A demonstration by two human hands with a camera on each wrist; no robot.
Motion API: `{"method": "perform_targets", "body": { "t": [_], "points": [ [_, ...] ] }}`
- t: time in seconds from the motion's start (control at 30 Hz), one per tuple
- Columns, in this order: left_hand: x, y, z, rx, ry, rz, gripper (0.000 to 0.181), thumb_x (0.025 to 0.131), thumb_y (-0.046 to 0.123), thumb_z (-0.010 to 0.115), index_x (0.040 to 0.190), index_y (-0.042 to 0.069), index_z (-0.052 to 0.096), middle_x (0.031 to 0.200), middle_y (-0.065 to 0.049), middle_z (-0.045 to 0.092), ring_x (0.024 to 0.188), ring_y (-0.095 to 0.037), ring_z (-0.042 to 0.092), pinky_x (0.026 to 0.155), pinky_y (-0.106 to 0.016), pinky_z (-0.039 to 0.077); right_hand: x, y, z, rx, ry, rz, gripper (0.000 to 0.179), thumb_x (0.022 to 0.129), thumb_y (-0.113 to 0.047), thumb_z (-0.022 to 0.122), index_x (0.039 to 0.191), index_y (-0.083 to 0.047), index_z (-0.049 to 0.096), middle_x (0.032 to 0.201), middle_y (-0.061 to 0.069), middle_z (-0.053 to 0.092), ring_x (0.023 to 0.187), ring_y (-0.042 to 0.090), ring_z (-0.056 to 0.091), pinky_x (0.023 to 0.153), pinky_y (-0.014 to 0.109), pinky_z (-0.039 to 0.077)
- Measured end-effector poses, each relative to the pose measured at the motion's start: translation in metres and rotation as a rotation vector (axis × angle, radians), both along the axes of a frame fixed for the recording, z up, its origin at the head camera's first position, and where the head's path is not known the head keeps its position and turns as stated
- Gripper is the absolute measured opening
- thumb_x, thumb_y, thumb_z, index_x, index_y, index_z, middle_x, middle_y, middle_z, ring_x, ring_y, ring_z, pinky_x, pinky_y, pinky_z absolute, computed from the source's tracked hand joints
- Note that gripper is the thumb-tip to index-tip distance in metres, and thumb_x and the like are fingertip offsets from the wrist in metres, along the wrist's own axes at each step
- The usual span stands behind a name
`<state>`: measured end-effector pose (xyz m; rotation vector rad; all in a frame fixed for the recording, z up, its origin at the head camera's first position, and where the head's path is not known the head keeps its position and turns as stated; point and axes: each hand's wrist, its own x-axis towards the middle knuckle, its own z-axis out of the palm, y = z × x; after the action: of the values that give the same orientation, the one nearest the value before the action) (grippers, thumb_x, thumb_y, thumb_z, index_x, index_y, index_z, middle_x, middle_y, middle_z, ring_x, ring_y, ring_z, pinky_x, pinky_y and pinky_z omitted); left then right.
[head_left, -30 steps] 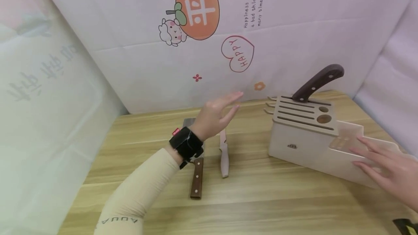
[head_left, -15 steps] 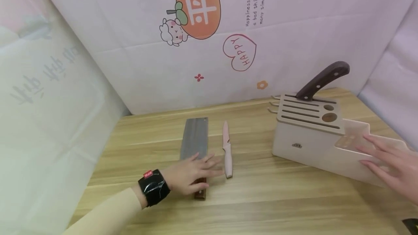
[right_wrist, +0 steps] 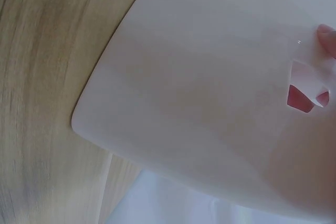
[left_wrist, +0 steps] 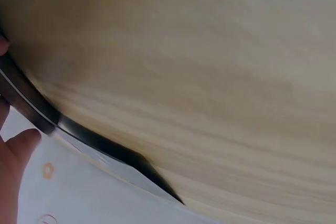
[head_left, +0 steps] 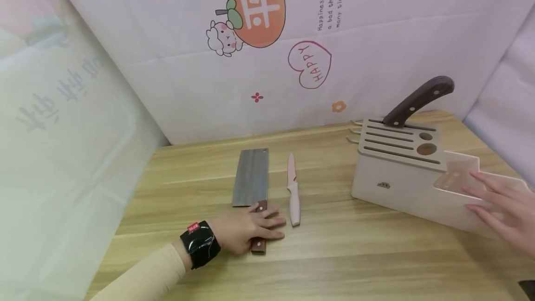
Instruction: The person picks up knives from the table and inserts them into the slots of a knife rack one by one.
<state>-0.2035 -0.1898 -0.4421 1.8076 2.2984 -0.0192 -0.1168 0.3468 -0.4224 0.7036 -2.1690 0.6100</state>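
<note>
A cleaver point(head_left: 251, 178) with a wide grey blade and riveted brown handle lies flat on the wooden table. My left hand point(head_left: 240, 229) rests over that handle with its fingers spread across and past it. In the left wrist view the cleaver handle point(left_wrist: 23, 95) passes between the thumb and a fingertip. Just right of it lies a fruit knife point(head_left: 294, 202) with a pink blade and pale handle. My right hand point(head_left: 507, 208) holds the low tray wall of a white knife block point(head_left: 397, 189), thumb outside and fingers inside; fingers show through the wall's cutout.
A dark curved-handled knife or tool point(head_left: 418, 101) stands in a rear slot of the block. Several hooks point(head_left: 353, 140) stick out from the block's left side. A printed white cloth point(head_left: 200, 101) hangs behind the table point(head_left: 334, 264).
My left hand has come back from above the blade toward the person and down onto the cleaver handle, uncovering both blades. The right hand stays at the block. The view has shifted slightly.
</note>
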Motion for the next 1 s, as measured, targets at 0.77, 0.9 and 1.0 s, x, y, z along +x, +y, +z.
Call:
{"method": "perform_targets", "body": {
  "t": [0.77, 0.9, 1.0],
  "points": [
    [0.001, 0.005, 0.026, 0.484, 0.205, -0.14, 0.039, 0.071, -0.002, 0.077, 0.108, 0.007, 0.07, 0.114, -0.007, 0.069, 0.115, -0.023, 0.058, 0.101, -0.042, 0.046, 0.004, 0.0, 0.005, 0.102, 0.034, -0.08, 0.065, 0.097, -0.059, 0.047, 0.102, 0.001, 0.071, 0.13, 0.017, 0.059, 0.12, -0.013, 0.039, 0.042, 0.017, 0.038],
    [-0.004, 0.003, 0.055, 0.788, 0.219, -0.097, 0.041, 0.068, -0.009, 0.076, 0.108, 0.001, 0.069, 0.109, -0.012, 0.07, 0.108, -0.028, 0.062, 0.097, -0.035, 0.049, 0.003, 0.001, 0.005, 0.096, 0.048, -0.075, 0.064, 0.097, -0.057, 0.047, 0.102, 0.002, 0.071, 0.131, 0.018, 0.058, 0.117, -0.017, 0.038, 0.036, 0.017, 0.032],
    [-0.002, 0.003, 0.079, 0.974, 0.211, -0.031, 0.039, 0.072, -0.01, 0.071, 0.11, -0.001, 0.067, 0.109, -0.016, 0.069, 0.104, -0.03, 0.064, 0.094, -0.034, 0.051, 0.003, 0.001, 0.004, 0.087, 0.055, -0.07, 0.063, 0.097, -0.058, 0.047, 0.102, 0.001, 0.071, 0.128, 0.02, 0.058, 0.114, -0.019, 0.038, 0.035, 0.016, 0.03]
  ]
}}
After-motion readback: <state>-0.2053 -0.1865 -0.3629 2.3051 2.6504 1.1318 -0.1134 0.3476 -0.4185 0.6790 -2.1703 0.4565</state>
